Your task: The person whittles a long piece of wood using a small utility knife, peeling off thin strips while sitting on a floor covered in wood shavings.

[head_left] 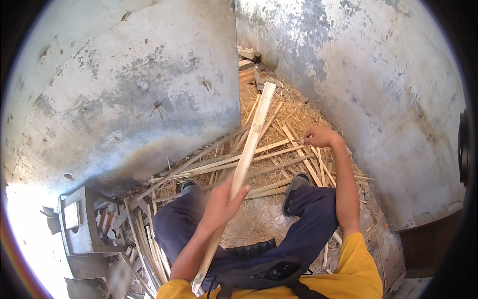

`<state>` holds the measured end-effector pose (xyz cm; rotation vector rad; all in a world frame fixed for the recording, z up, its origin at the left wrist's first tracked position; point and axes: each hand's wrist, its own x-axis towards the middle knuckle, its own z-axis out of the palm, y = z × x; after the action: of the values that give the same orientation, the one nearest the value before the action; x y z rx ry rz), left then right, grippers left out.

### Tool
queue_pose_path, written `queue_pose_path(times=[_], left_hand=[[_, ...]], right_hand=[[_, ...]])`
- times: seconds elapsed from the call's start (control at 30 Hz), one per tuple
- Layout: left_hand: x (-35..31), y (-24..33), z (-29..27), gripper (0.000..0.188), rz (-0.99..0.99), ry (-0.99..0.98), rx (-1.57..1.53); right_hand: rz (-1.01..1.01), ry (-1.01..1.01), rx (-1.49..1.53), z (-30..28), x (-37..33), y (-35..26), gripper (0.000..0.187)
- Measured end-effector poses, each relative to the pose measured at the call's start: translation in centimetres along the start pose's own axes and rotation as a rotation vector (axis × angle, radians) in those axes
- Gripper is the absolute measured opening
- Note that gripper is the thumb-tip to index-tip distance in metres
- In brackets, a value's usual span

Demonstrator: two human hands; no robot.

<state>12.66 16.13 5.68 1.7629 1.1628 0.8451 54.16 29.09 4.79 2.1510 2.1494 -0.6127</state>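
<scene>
A long pale bamboo strip [252, 136] slants up and away across the middle of the view. My left hand [222, 203] is closed around its lower part, thumb lying along the right edge. The strip's near end passes beside my left forearm, close to my body. Off to the right, my right hand [321, 136] is raised over the scattered strips, apart from the held one. Its fingers are curled and pressed together; what they hold, if anything, is too small to make out.
Loose bamboo strips [279, 164] lie crisscrossed on straw and shavings [294, 109] beyond my feet. Stained walls rise at left [164, 99] and right [378, 99]. A grey metal box frame [79, 244] and more long strips [144, 244] are at lower left.
</scene>
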Motion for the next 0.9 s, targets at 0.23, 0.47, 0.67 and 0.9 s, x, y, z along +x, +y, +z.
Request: queue_pose_path(times=[0.23, 0.47, 0.67, 0.9], left_hand=[[0.0, 0.0, 0.2, 0.042, 0.005, 0.024, 0.008], [0.1, 0.2, -0.4, 0.042, -0.063, 0.008, -0.061], [0.0, 0.2, -1.0, 0.043, -0.019, 0.058, -0.094], [0.2, 0.7, -1.4, 0.036, -0.055, 0.092, -0.078]], right_hand=[[-0.302, 0.738, 0.338, -1.4, -4.2, -10.9, 0.041], [-0.825, 0.691, 0.364, 2.3, -6.2, -15.7, 0.031], [-0.896, 0.605, 0.328, 4.0, -7.3, -17.4, 0.031], [-0.951, 0.571, 0.273, 5.6, -7.7, -18.4, 0.028]])
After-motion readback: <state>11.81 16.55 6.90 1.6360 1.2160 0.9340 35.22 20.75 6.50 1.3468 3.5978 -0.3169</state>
